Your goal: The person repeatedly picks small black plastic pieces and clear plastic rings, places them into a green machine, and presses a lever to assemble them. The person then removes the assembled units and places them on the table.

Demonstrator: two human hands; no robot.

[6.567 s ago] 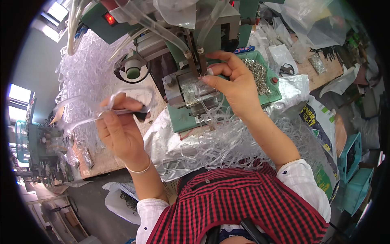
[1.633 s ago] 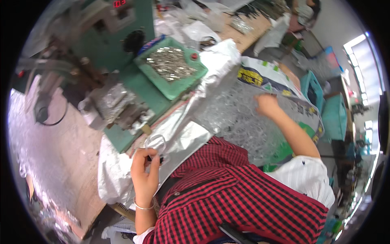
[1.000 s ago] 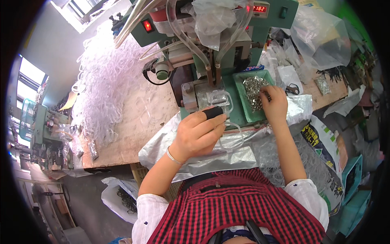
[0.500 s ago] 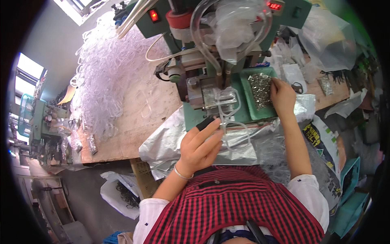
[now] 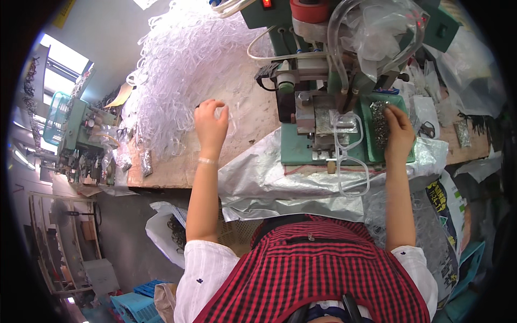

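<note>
My left hand (image 5: pixel 211 126) is over the wooden table with curled fingers, closed on a clear plastic eyeglass frame (image 5: pixel 232 121); its loop shows beside the thumb. My right hand (image 5: pixel 399 132) is at the right side of a green tray (image 5: pixel 371 145) of small shiny metal parts (image 5: pixel 379 121). Its fingertips are pinched together at the edge of the pile, and what they hold is too small to tell. Between the hands, another clear eyeglass frame (image 5: pixel 353 176) lies with one loop on the metal block (image 5: pixel 323 116) of a green bench machine and the other hanging over the front.
A large heap of clear frames (image 5: pixel 180 70) covers the table's far left. Clear tubes (image 5: pixel 334 48) and a plastic bag (image 5: pixel 374 40) hang from the machine. Silver sheeting (image 5: pixel 258 180) drapes the front edge. Scissors (image 5: pixel 427 129) lie right of the tray.
My left hand has left the frame at the machine and moved left to the one lying on the table. My right hand stays at the tray. The view has shifted.
</note>
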